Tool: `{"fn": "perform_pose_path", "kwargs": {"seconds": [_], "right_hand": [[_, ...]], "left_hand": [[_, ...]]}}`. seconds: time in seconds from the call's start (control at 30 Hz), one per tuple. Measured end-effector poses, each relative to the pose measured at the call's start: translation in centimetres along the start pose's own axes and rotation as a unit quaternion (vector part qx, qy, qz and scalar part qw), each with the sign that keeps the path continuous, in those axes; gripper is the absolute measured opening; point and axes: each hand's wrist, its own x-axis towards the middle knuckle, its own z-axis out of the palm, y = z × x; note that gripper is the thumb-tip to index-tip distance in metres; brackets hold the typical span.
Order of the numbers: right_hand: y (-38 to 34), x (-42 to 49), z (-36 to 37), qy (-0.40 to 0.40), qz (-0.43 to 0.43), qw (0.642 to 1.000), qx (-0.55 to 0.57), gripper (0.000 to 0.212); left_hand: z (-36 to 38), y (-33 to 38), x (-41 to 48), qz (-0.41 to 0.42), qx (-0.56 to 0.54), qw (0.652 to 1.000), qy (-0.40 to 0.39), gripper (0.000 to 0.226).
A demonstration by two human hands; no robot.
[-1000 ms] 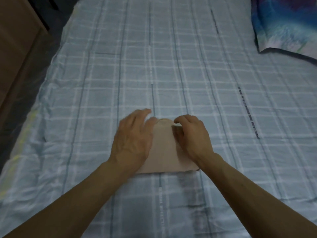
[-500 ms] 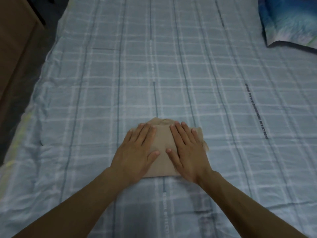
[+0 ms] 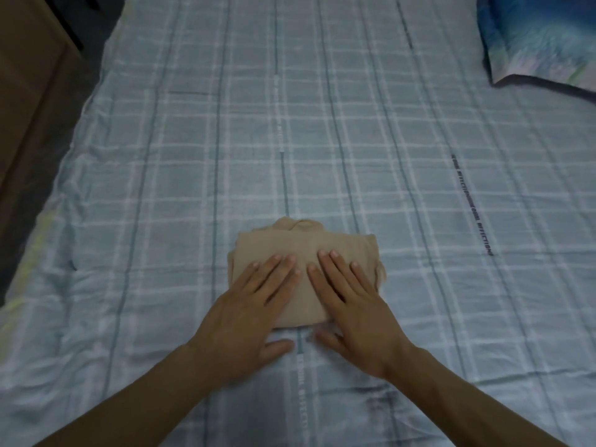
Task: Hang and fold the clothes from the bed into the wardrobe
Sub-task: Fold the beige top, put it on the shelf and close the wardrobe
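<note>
A small beige garment [image 3: 306, 245], folded into a compact rectangle, lies on the bed's blue checked sheet [image 3: 322, 124]. My left hand [image 3: 250, 312] lies flat on its left near part, fingers straight, thumb on the sheet. My right hand [image 3: 353, 306] lies flat on the right near part in the same way. Both palms cover the garment's near edge. The far edge, with a rounded fold sticking out, stays visible.
A blue patterned pillow [image 3: 545, 37] lies at the bed's far right corner. Brown wooden furniture [image 3: 22, 75] stands past the bed's left edge, with dark floor between them.
The hands went from curled at the garment's far fold to flat on it, then slid toward me. More of the garment's far part shows now.
</note>
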Motion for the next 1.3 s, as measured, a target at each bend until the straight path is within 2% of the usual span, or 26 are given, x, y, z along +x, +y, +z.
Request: {"fn": "perform_pose_path", "kwargs": {"seconds": [0.07,0.17,0.3,0.37,0.47,0.57,0.7,0.87,1.07,1.2,1.3], "right_hand": [[0.3,-0.7,0.5,-0.012,0.007,1.000,-0.009,0.096],[0.5,0.1,1.2,0.042,0.030,0.999,-0.006,0.081],[0.1,1.2,1.5,0.097,0.054,0.994,-0.005,0.067],[0.1,1.4,1.1,0.123,0.047,0.991,-0.002,0.064],[0.4,1.6,-0.8,0.120,0.062,0.991,0.004,0.072],[-0.7,1.5,-3.7,0.117,0.082,0.989,0.044,0.066],[-2.7,1.6,-8.6,0.140,0.074,0.986,0.058,0.063],[-5.8,1.4,-15.8,0.212,0.016,0.976,0.050,0.055],[-10.7,-0.7,-25.6,0.335,-0.093,0.936,0.048,0.036],[-14.9,-3.2,-32.0,0.324,-0.161,0.929,0.071,0.042],[-18.8,-5.0,-35.4,0.279,-0.213,0.931,0.101,0.050]], "left_hand": [[0.3,0.1,-0.1,0.001,0.017,1.000,-0.013,0.103],[0.2,0.2,0.7,-0.023,0.025,0.999,-0.005,0.096],[0.2,-0.1,1.7,-0.014,0.049,0.996,0.068,0.060],[-0.1,-0.8,1.9,0.008,0.048,0.994,0.101,0.056],[-1.7,-1.8,1.7,0.013,-0.015,0.993,0.120,0.074],[-5.6,-1.2,1.3,-0.012,-0.049,0.992,0.120,0.069],[-11.6,0.3,0.0,-0.045,-0.030,0.990,0.132,0.067],[-19.7,2.9,-2.9,-0.079,0.036,0.974,0.209,0.050],[-29.3,8.1,-8.8,-0.088,0.125,0.932,0.328,0.032],[-35.9,13.0,-14.7,-0.133,0.142,0.920,0.340,0.025],[-40.1,16.5,-20.3,-0.183,0.138,0.922,0.312,0.035]]}}
